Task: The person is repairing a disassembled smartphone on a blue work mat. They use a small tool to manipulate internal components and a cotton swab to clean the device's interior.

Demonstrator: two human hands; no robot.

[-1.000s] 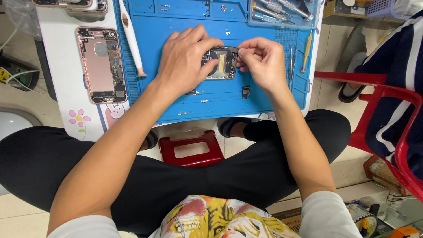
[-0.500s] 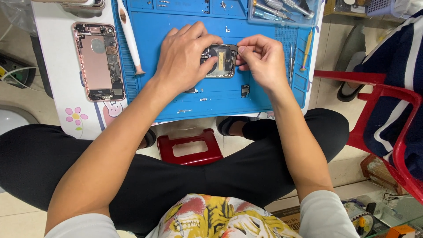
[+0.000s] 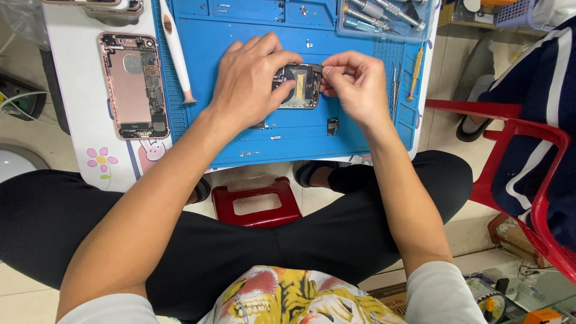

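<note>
An opened dark phone housing (image 3: 300,85) with its insides showing lies on a blue work mat (image 3: 288,141). My left hand (image 3: 249,84) rests over its left half and holds it down. My right hand (image 3: 354,84) pinches at the housing's upper right edge with thumb and forefinger; whatever is between the fingertips is too small to make out. A few tiny loose parts (image 3: 332,126) lie on the mat just below the housing.
A second opened phone housing, rose-coloured (image 3: 132,87), lies on the white table at left, beside a white pen-shaped tool (image 3: 175,51). A clear tray of screwdrivers (image 3: 384,15) sits top right. A red stool (image 3: 258,201) stands below; a red chair with a person (image 3: 534,138) is right.
The view has drifted slightly; both hands stay on the dark housing, the right fingers shifting a little at its upper right edge.
</note>
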